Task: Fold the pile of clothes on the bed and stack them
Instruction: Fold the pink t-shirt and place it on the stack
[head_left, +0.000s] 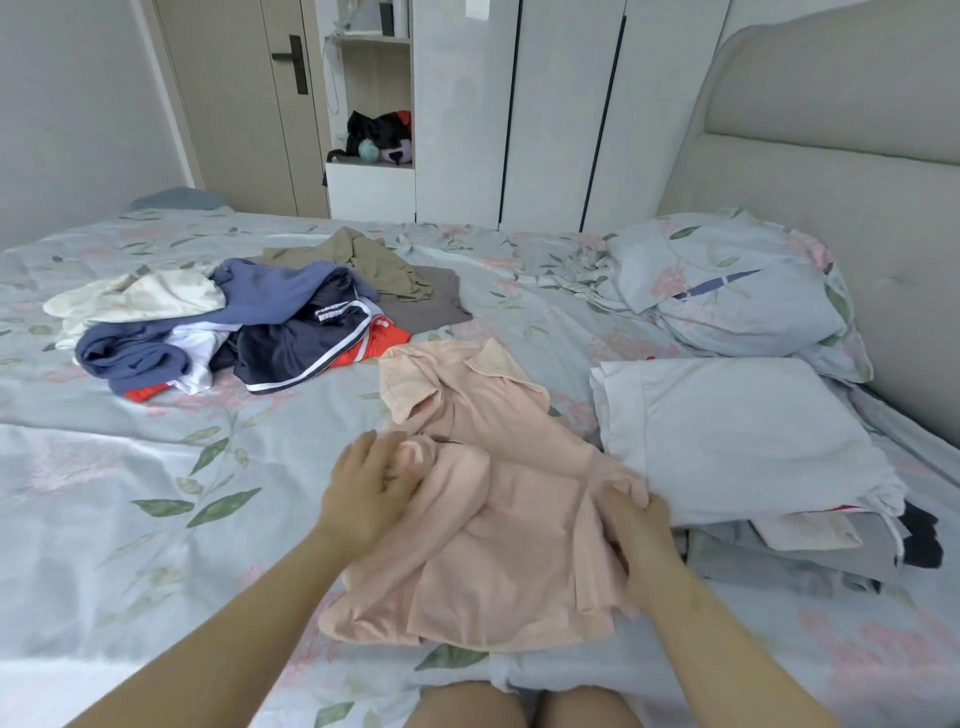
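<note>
A: Layout, biggest first?
B: Bed (156, 519) fills most of your view, floral sheet. Its far edge runs across at 12 o'clock, with the wardrobe (561, 104) right behind it. Headboard (831, 156) closes off 2 to 3.

A: Free room?
B: Widest bare sheet is at 8 to 9, left of your left forearm. There's a smaller patch at 5, below the stack. The right side is tight. Pillows (727, 280) sit at 1 to 2 against the headboard. Folded stack (737, 436) is at 3, just beside the shirt's right edge, with a white piece on top.

A: Unfolded stuff?
B: Pile of unfolded clothes (234, 322) at 10 to 11, well apart from your hands. It's blue, navy with white stripes, cream, khaki, grey and some red. The shirt's collar end comes near the red piece.

A: Work piece?
B: Pink shirt (493, 519) is dead centre and rumpled, collar towards 12, hem towards 6.

A: Hands?
B: Forearms come in from 7 and 5, both hands on the shirt.
Left hand (363, 493) is at the shirt's left edge, fingers curled into a bunched fold of sleeve.
Right hand (639, 540) is at the right edge, fingers closed round gathered fabric, knuckles up.
The hands are apart, with the shirt body between them.
</note>
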